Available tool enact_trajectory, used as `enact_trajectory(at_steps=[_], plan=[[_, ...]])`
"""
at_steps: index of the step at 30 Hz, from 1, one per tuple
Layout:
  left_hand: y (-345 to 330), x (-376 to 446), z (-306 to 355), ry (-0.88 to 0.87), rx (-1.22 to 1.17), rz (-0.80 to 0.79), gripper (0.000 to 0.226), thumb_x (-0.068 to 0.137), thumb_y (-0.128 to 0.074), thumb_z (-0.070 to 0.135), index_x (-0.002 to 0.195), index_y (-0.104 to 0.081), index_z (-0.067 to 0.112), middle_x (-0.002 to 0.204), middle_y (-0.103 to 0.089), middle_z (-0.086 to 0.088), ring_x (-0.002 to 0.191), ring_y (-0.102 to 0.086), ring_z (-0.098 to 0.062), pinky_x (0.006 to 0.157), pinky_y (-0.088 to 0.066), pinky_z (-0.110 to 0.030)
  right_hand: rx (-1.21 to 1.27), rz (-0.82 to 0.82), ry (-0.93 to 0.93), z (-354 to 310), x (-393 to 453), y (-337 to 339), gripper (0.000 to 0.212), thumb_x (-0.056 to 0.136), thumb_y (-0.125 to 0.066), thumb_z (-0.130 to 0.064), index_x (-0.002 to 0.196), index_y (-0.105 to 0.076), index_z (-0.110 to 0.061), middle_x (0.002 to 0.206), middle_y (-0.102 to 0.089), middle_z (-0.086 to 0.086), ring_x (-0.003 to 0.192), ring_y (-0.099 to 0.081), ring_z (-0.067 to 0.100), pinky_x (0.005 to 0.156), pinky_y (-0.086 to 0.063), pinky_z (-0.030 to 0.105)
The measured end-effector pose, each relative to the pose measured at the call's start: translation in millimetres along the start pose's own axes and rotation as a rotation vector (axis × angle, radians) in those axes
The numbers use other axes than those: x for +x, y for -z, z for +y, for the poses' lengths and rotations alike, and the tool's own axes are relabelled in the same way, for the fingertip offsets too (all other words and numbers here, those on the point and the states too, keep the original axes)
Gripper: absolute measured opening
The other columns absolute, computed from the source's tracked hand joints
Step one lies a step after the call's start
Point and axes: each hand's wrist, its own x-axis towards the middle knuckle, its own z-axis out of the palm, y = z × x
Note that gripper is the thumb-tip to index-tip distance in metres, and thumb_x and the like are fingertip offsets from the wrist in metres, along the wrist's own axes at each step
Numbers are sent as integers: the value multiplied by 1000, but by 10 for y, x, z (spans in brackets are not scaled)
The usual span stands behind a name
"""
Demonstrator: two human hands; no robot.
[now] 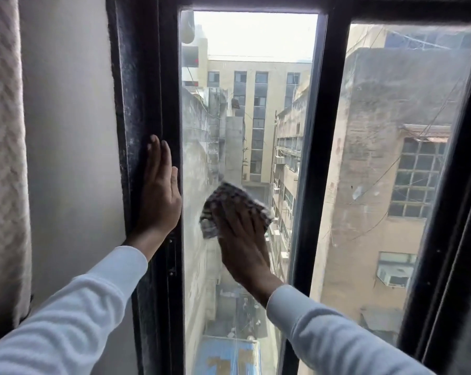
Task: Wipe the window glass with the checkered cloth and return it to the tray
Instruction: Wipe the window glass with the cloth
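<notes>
1. The window glass (245, 104) fills the middle of your view as a tall narrow pane set in a black window frame (147, 90); a second pane (391, 131) stands to its right behind a black upright, streaked and dusty.
2. A pale wall (71, 131) runs down the left of the frame, and a patterned curtain (4, 158) hangs at the far left edge of the view.
3. Both your arms come up from the bottom in white sleeves (80, 307).
4. Your left hand (159, 190) lies flat and relaxed, fingers straight and together, against the left upright of the frame, its thumb at the edge of the glass. It grips nothing.
5. Your right hand (242, 239) is spread flat on the lower half of the narrow pane, palm pressing the checkered cloth (229, 201) against the glass, fingers splayed over it rather than closed around it.
6. The cloth is bunched under your fingers, sticking out above and to the left of them, nearer the pane's left edge than its right. It looks a little blurred.
</notes>
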Motion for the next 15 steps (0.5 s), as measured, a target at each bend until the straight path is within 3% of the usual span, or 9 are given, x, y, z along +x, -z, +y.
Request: enact_trajectory(at_steps=[2, 4, 8, 9, 11, 13, 14, 15], plan=[[6, -7, -8, -3, 6, 2, 58, 111, -35, -4, 167, -21, -8, 178, -12, -25, 167, -11, -39, 136, -14, -49, 52, -157, 354, -163, -203, -70, 67, 96, -60, -4, 161, -52, -21, 170, -48, 0, 162, -37, 23, 133, -29, 47], [7, -6, -36, 4, 14, 21, 67, 103, -32, -17, 167, -21, -7, 179, -13, -23, 168, -12, -38, 136, -16, -49, -4, -112, 512, 78, 98, -20, 60, 100, -59, -8, 159, -55, -21, 167, -52, 0, 158, -45, 23, 132, -32, 47], [-22, -23, -47, 13, 31, 43, 79, 95, -29, -26, 169, -18, -3, 180, -11, -19, 169, -9, -31, 137, -13, -39, -69, 105, -59, 514, 274, 131, 66, 101, -62, -15, 164, -46, -21, 171, -43, 3, 160, -37, 28, 134, -25, 49], [-24, -28, -33, 11, 33, 44, 79, 94, -30, -27, 169, -18, -3, 180, -10, -19, 169, -9, -31, 137, -12, -38, -60, 110, -72, 426, 96, 92, 67, 96, -67, -11, 161, -52, -20, 169, -45, 3, 158, -39, 29, 133, -26, 50], [-5, -34, -8, 12, 43, 44, 79, 93, -31, -27, 168, -19, -5, 180, -11, -20, 168, -10, -33, 137, -13, -40, -30, -73, 233, 158, -188, 61, 66, 83, -78, -7, 147, -68, -19, 155, -56, -1, 141, -56, 27, 128, -34, 50], [0, -25, 13, 9, 54, 37, 77, 94, -31, -27, 168, -21, -6, 179, -13, -22, 168, -12, -35, 136, -16, -44, -1, -202, 583, 237, 9, 104, 67, 85, -73, -7, 150, -65, -21, 153, -60, -5, 142, -59, 24, 127, -37, 46], [6, -29, 22, 16, 56, 34, 77, 94, -31, -26, 167, -22, -6, 179, -14, -22, 168, -13, -35, 136, -17, -45, -26, -188, 655, 362, 237, 142, 67, 90, -67, -6, 155, -59, -20, 157, -58, -3, 147, -55, 25, 128, -38, 45], [12, -35, 32, 25, 56, 32, 77, 94, -31, -26, 167, -22, -6, 179, -14, -21, 168, -13, -34, 136, -17, -44, -22, -138, 599, 488, 430, 168, 66, 94, -62, -5, 157, -55, -19, 160, -55, -1, 150, -51, 26, 128, -38, 46]])
